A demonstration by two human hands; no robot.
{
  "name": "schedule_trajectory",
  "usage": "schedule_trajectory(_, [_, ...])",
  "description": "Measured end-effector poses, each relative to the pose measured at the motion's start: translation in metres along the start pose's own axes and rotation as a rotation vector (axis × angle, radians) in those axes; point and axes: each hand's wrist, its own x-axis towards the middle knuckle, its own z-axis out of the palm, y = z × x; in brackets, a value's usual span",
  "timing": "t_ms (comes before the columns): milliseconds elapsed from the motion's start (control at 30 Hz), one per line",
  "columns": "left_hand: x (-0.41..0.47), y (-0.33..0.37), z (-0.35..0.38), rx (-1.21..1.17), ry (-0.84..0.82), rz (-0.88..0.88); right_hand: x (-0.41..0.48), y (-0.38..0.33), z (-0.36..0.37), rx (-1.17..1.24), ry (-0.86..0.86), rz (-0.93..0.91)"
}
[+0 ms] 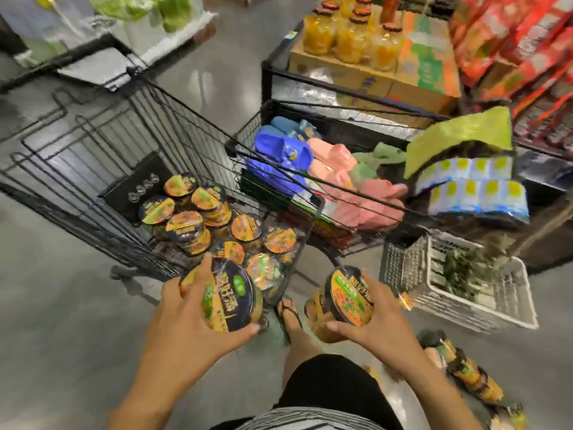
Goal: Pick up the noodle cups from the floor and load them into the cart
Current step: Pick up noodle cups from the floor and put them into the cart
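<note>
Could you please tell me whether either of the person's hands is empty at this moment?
No, the left hand grips a dark-lidded noodle cup and the right hand grips an orange-lidded noodle cup.

A shop aisle.
Packed goods (521, 35) are crowding shelves (541, 142) right of the wire cart (93, 156); boxed jars (350, 38) and slippers (288, 153) are sitting beside it.

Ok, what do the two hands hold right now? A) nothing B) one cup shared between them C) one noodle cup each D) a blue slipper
C: the left hand grips one round yellow-and-black noodle cup and the right hand grips a second noodle cup, beside the black wire cart.
</note>
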Motion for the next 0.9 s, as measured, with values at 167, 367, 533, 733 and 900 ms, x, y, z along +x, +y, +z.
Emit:
schedule_trajectory(167, [0.082, 0.029, 0.003, 0.006, 0.021, -0.143, 0.125, -0.05, -0.01, -0.087, -0.155, -0.177])
schedule_trajectory(367, [0.165, 0.037, 0.021, -0.008, 0.067, -0.357, 0.25, -0.101, 0.003, -0.328, -0.333, -0.403])
schedule_trajectory(533, [0.215, 0.03, 0.041, -0.045, 0.079, -0.585, 0.334, -0.122, 0.044, -0.579, -0.454, -0.492])
schedule_trajectory(733, [0.271, -0.003, 0.101, -0.043, 0.063, -0.831, 0.405, -0.115, 0.118, -0.736, -0.459, -0.594])
schedule_trajectory(900, [0.306, -0.021, 0.145, -0.074, 0.043, -0.934, 0.443, -0.101, 0.171, -0.78, -0.48, -0.7])
